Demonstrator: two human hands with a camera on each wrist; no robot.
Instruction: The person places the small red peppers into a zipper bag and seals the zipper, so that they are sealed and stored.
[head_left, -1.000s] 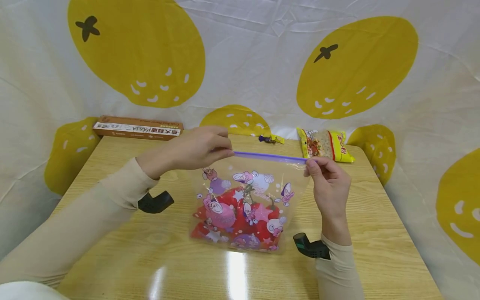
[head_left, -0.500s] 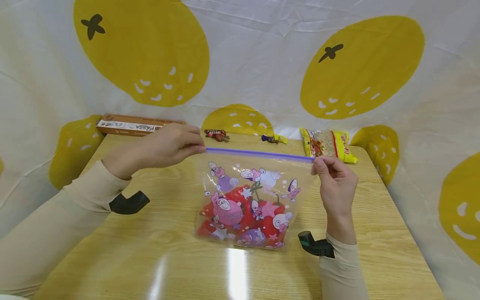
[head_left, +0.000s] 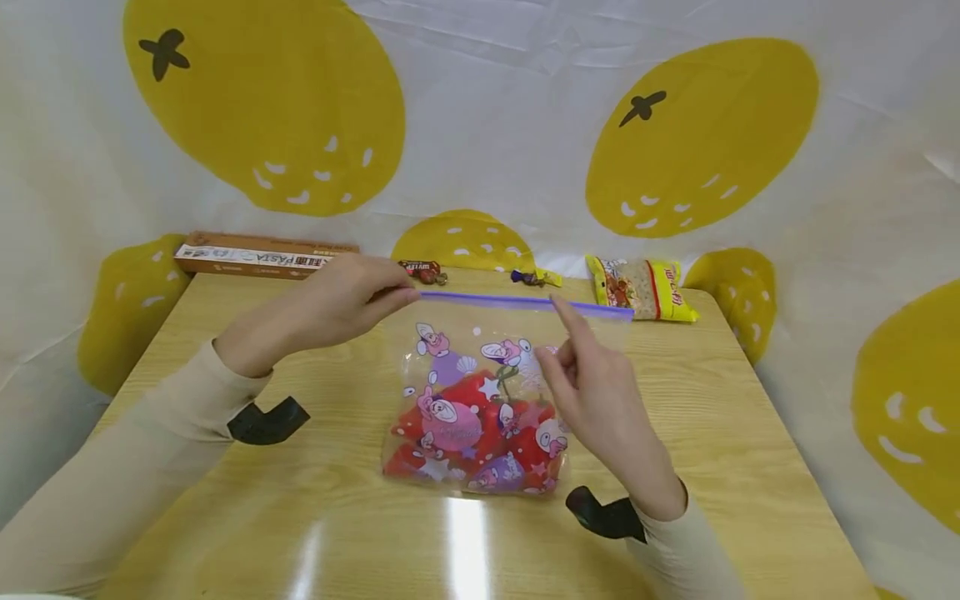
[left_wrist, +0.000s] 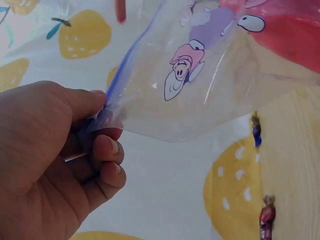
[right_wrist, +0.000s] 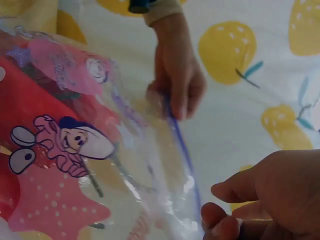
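Note:
A clear zip bag [head_left: 450,367] with a purple zip strip [head_left: 510,302] and pink and purple cartoon prints hangs upright over the table. Inside lie several red pieces with green stems, partly covered by the prints; their kind is hard to tell. My left hand [head_left: 337,300] pinches the strip's left end between thumb and fingers, which the left wrist view [left_wrist: 60,150] shows closely. My right hand [head_left: 600,392] holds nothing: the index finger points up at the strip, right of its middle, and the thumb stands apart. Whether that fingertip touches the strip is unclear.
At the table's [head_left: 337,517] back left lies a long brown pasta box [head_left: 262,254]. Behind the bag are a dark red wrapped candy [head_left: 423,272] and a blue and yellow one [head_left: 535,277]. A yellow food packet [head_left: 642,287] lies at the back right, before a printed cloth.
My left hand has slid left to the strip's end, uncovering the red candy. My right hand has let go of the right end and moved left, index finger raised toward the strip.

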